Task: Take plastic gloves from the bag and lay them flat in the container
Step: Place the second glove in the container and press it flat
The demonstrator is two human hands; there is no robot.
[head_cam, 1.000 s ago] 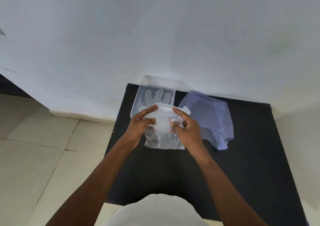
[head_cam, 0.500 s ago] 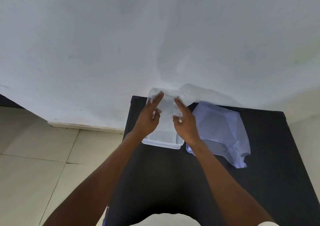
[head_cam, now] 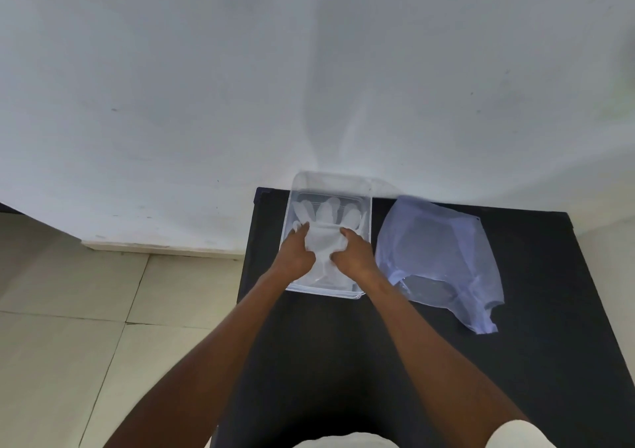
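Both hands, left hand (head_cam: 298,254) and right hand (head_cam: 354,255), press a glove (head_cam: 326,219) flat in the container (head_cam: 296,186) at frame centre (grip unclear); bag (head_cam: 443,262) right, contents uncertain

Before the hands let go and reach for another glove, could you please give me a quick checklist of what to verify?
1. Glove inside the container: ok, its fingers point toward the wall.
2. Glove lying flat: cannot tell, both hands cover its lower part.
3. Left hand and right hand on the glove: ok, both press down on it.
4. Container fully on the black table: ok.
5. Bag within reach: ok, beside the container on the right.
6. Gloves left in the bag: cannot tell.
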